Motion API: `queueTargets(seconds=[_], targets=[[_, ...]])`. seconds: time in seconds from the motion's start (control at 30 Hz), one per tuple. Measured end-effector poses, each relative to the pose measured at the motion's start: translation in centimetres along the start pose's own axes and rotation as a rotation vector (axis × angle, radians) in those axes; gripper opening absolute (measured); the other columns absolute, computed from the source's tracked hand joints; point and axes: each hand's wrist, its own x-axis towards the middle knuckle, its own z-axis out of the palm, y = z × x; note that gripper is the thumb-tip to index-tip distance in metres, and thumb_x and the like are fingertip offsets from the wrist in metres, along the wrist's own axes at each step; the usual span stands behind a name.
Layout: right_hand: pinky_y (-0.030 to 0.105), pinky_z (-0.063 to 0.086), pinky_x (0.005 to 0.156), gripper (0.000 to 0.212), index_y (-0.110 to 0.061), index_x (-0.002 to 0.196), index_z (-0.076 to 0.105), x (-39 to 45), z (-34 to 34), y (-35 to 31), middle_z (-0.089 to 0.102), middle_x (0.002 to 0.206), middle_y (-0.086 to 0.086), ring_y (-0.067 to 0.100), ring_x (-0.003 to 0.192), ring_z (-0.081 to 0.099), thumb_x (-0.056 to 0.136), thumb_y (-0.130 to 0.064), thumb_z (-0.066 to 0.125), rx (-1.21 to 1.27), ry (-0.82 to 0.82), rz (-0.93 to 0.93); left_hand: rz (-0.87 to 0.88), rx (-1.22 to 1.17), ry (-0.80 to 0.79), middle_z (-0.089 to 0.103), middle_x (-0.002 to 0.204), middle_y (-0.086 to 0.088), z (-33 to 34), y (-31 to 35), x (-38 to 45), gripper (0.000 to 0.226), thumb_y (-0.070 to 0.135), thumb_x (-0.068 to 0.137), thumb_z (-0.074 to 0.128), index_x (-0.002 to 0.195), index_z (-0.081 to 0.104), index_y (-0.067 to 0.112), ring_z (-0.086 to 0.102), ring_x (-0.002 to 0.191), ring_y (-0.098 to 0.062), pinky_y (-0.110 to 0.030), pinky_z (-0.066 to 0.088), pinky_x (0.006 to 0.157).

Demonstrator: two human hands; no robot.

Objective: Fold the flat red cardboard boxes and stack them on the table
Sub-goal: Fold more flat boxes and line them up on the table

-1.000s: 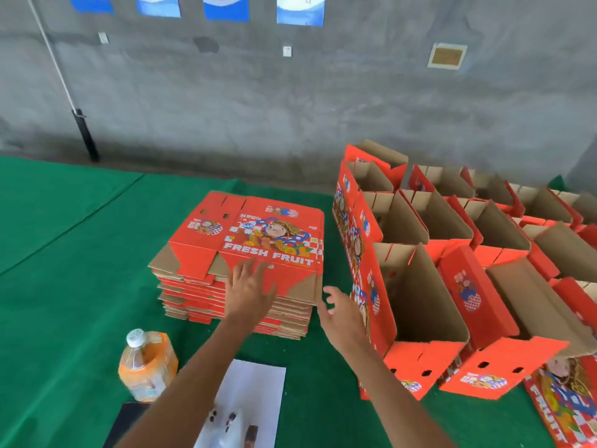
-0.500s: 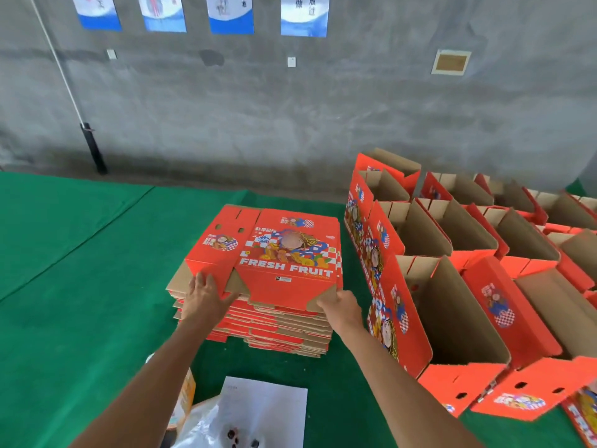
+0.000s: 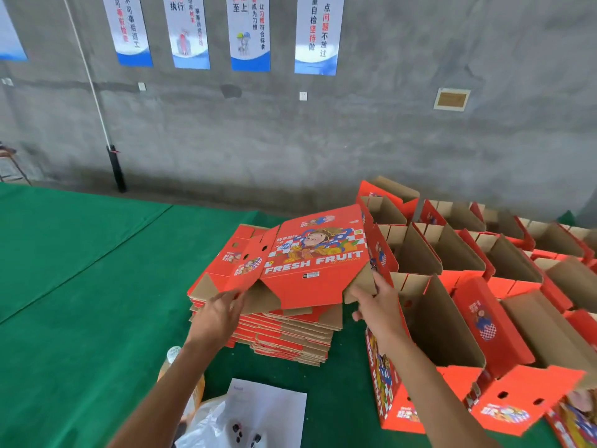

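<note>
White paper sheet lies nearest the person on the green cloth of the table, this side of the stack of flat boxes, with a crumpled clear plastic bag beside it and a bottle of orange drink partly hidden behind the left forearm.

Just past these, both hands hold the top flat box, which is lifted off the stack and tilted, its far edge higher than its near edge. The left hand grips the box's near left corner, fingers curled under a brown flap with the thumb on top. The right hand pinches the near right corner at the brown flap, fingers closed on the cardboard. The red printed face reads "FRESH FRUIT" and faces up.

Under it the stack remains on the cloth, its red and brown edges layered and slightly uneven.

To the right of the stack stand the folded boxes, open-topped with brown insides, packed in rows touching each other and running away toward the wall.

Beyond the stack rises a grey concrete wall carrying blue and white posters, with a white pole leaning against it to the left.
</note>
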Motion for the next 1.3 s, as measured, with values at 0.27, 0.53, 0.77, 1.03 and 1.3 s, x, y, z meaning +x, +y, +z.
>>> queueTargets(seconds=[0.27,0.53,0.77,1.03,1.3], targets=[[0.021,0.050,0.081,0.010,-0.025,0.109,0.067,-4.7,-5.6,-5.0,0.065,0.102,-0.004,0.013,0.097,0.066,0.103,-0.021,0.059,-0.267,0.009,-0.321,-0.073,-0.138,0.289,0.053,0.057,-0.019,-9.4,6.9,-3.5,0.037,0.024,0.107,0.052,0.074,0.052,0.007,0.052,0.064,-0.054,-0.044,0.047,0.054],[0.023,0.044,0.053,0.038,-0.020,0.080,0.066,-7.1,-10.3,-13.9,0.066,0.064,-0.008,0.006,0.059,0.060,0.104,-0.047,0.054,-0.436,-0.026,-0.510,-0.092,-0.109,0.572,0.068,0.066,-0.022,-19.2,14.2,-7.2,0.041,0.033,0.097,0.057,0.070,0.067,0.004,0.068,0.070,-0.046,-0.045,0.056,0.067],[0.041,0.045,0.057,0.053,-0.002,0.068,0.058,-8.9,-12.8,-16.0,0.057,0.057,0.011,0.027,0.058,0.057,0.098,-0.046,0.052,-0.646,-0.088,-0.539,-0.270,-0.238,0.358,0.066,0.047,-0.004,-23.7,15.3,-9.0,0.032,0.033,0.084,0.065,0.061,0.074,0.013,0.069,0.047,-0.007,-0.033,0.060,0.069],[0.043,0.049,0.060,0.037,0.004,0.068,0.059,-9.9,-21.0,-7.8,0.058,0.068,0.026,0.022,0.061,0.050,0.100,-0.016,0.061,-0.709,-0.031,-0.195,-0.440,-0.437,0.032,0.068,0.055,-0.020,-12.4,15.8,-9.2,0.033,0.018,0.091,0.073,0.064,0.072,-0.002,0.071,0.049,-0.031,-0.035,0.060,0.047],[0.048,0.040,0.057,0.053,-0.001,0.055,0.049,-14.1,-34.9,-0.6,0.042,0.051,0.021,0.015,0.059,0.040,0.103,-0.019,0.063,-0.560,0.186,-0.059,-0.350,-0.525,-0.135,0.071,0.061,-0.019,1.4,22.7,-10.0,0.036,0.020,0.093,0.077,0.069,0.074,-0.006,0.070,0.050,-0.024,-0.037,0.060,0.051]])
